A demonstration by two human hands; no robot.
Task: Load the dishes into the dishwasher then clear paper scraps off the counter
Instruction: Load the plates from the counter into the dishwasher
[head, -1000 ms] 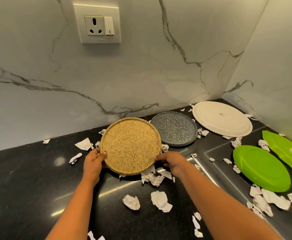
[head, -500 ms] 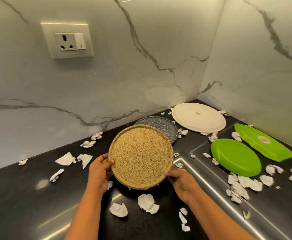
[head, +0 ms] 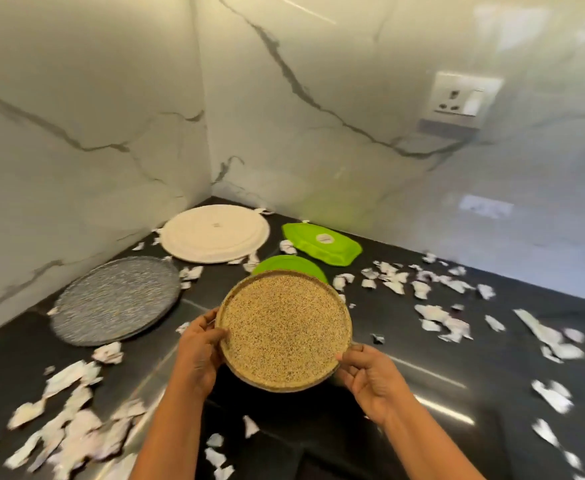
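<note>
While both hands (head: 199,355) (head: 370,381) grip it, plate (head: 284,329) faces upward.

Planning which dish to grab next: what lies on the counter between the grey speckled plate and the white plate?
In the head view, a few torn paper scraps lie on the black counter between the grey speckled plate and white plate.

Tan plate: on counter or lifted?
Lifted: the tan plate is tilted toward the camera, left hand and right hand gripping its rim.
</note>
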